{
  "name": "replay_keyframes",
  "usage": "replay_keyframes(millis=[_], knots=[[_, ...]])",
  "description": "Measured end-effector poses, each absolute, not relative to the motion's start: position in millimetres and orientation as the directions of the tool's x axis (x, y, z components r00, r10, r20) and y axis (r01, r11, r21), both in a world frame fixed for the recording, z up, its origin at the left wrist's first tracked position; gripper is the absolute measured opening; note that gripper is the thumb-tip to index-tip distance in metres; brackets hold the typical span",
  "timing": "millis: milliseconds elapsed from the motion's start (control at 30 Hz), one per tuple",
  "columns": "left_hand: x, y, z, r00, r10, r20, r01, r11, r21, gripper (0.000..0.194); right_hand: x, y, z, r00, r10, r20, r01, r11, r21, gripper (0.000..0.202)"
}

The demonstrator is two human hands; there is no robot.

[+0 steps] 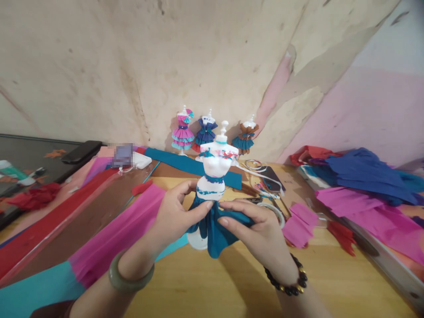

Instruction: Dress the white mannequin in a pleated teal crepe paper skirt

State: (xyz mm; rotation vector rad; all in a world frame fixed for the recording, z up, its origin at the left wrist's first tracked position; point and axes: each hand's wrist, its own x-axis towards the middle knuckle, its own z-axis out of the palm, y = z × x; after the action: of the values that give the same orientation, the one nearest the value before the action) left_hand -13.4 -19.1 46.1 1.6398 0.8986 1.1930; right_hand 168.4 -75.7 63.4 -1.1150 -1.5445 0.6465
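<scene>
A small white dress form (217, 165) stands upright on its round white base (198, 240), with teal and red stains on its chest and hips. Gathered teal crepe paper (217, 240) hangs around its lower hips like a skirt. My left hand (180, 207) wraps the form's left side, its thumb pressing the paper's top edge at the front. On the other side, my right hand (253, 225) pinches a fold of the same teal paper between thumb and fingers. The back of the form and the left fingertips are hidden.
Three small dressed forms (183, 132) stand by the wall. Long pink (115, 234) and red crepe strips (66, 221) lie at left. A phone (272, 179), wire and ribbon lie behind my right hand; a pile of crepe paper (367, 172) is at right.
</scene>
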Motion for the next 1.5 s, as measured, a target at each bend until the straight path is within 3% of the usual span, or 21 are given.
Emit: replay_keyframes(millis=[533,833,1500], knots=[[-9.6,-22.7,48.6,0.275,0.91,0.311,0.086,-0.345,0.934,0.029,168.0,-74.0,60.9,-0.057,0.87,0.491,0.246,0.488,-0.837,0.014],[-7.9,-25.6,56.0,0.294,0.906,0.303,0.066,-0.336,0.94,0.023,164.7,-75.2,63.7,0.096,0.936,0.337,0.336,0.289,-0.897,0.008],[-7.3,-26.8,58.7,0.335,0.89,0.31,0.041,-0.342,0.939,0.024,160.0,-75.4,62.7,0.161,0.901,0.402,0.391,0.316,-0.864,0.012]])
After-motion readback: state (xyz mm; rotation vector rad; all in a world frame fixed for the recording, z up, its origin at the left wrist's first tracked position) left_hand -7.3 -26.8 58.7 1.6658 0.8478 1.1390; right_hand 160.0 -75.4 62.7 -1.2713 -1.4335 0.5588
